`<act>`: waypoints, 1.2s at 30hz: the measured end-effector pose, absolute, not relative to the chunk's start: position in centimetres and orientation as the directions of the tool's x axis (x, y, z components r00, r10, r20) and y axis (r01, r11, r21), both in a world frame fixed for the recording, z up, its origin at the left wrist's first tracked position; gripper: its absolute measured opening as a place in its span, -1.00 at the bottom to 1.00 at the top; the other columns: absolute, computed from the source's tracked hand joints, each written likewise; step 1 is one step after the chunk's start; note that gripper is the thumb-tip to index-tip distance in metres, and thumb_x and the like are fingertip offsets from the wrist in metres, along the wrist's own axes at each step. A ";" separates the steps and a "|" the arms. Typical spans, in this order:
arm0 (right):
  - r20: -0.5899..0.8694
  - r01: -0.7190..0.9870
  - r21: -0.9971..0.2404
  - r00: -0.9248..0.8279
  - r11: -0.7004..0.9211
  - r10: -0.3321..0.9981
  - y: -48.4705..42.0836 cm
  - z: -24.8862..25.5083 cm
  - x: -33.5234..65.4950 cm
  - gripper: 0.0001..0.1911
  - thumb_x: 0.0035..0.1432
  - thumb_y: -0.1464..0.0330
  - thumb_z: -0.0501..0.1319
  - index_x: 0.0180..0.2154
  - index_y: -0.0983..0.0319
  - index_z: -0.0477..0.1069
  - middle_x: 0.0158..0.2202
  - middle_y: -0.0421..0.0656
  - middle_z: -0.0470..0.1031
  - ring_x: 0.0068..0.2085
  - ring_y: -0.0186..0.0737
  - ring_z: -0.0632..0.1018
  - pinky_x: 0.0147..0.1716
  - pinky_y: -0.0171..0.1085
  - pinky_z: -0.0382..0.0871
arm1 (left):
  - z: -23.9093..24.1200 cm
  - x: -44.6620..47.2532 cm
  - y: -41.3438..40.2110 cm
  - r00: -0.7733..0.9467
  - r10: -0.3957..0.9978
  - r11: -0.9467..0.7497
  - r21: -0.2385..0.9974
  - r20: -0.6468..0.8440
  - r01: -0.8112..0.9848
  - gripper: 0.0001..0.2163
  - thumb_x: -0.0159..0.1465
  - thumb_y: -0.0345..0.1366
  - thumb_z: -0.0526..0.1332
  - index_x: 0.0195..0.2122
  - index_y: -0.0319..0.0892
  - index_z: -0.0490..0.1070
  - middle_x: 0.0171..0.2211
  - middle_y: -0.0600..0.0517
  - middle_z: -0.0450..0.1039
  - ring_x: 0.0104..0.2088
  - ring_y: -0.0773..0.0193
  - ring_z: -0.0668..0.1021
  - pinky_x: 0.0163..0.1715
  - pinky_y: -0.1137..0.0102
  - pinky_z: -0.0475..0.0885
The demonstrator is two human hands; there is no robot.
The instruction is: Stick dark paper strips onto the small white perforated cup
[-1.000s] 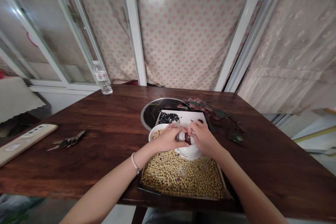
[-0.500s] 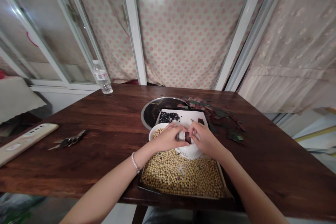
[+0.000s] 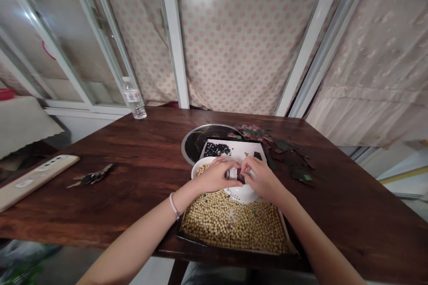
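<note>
My left hand [image 3: 214,177] and my right hand [image 3: 262,178] meet over a white bowl [image 3: 242,194] that rests on a tray of yellow soybeans [image 3: 230,227]. Both hands are closed in a pinch on a small dark brown piece [image 3: 240,176] held between their fingertips. A second white bowl [image 3: 199,168] with soybeans in it sits under my left hand. Behind the hands lies a white sheet [image 3: 239,149] with a heap of small black beans [image 3: 216,149].
A round dark plate [image 3: 192,143] lies behind the tray. Dark green and brown scraps [image 3: 287,156] are scattered at the right. Keys [image 3: 92,178] and a beige flat case [image 3: 31,181] lie at the left, a water bottle [image 3: 133,98] at the far edge.
The hands stay pinched on the dark piece over the bowl. Only the camera has shifted slightly.
</note>
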State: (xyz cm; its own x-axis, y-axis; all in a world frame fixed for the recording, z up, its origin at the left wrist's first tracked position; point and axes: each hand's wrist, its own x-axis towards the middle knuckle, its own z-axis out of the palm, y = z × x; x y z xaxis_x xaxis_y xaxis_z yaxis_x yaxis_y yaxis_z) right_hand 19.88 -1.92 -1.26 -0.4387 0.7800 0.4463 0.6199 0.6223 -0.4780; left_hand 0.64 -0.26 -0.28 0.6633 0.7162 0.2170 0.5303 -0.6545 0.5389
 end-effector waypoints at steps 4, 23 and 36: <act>0.452 0.620 -0.471 -0.441 0.628 0.775 -2.0 -1.2 19.6 -0.83 0.05 0.58 0.07 -0.40 0.18 0.20 -0.39 -0.16 0.38 -0.28 -0.16 0.42 -0.27 -0.22 0.27 | -0.5 0.6 -0.2 0.657 0.719 -0.658 0.525 0.224 0.541 -0.64 0.10 -0.08 0.32 -0.12 -0.11 0.39 -0.09 0.04 0.49 -0.03 0.10 0.44 0.17 0.12 0.06; 0.522 0.482 -0.661 -0.256 0.575 0.814 -2.2 -1.5 18.6 -0.91 0.02 0.48 0.18 -0.42 0.18 0.38 -0.41 -0.19 0.49 -0.36 -0.24 0.49 -0.37 -0.30 0.33 | -0.7 0.6 0.0 0.646 0.721 -0.660 0.531 0.251 0.531 -0.65 0.07 -0.07 0.33 -0.17 -0.13 0.42 -0.29 0.05 0.47 -0.19 0.14 0.45 0.03 0.16 0.19; 0.367 0.435 -0.784 -0.250 0.442 0.896 -1.9 -1.9 19.0 -0.91 -0.03 0.46 0.22 -0.47 0.19 0.33 -0.50 -0.25 0.48 -0.45 -0.28 0.47 -0.47 -0.34 0.23 | -0.7 0.6 0.0 0.671 0.699 -0.672 0.548 0.247 0.498 -0.66 0.11 -0.09 0.31 -0.14 -0.11 0.38 -0.10 0.05 0.49 -0.08 0.14 0.46 0.16 0.11 0.06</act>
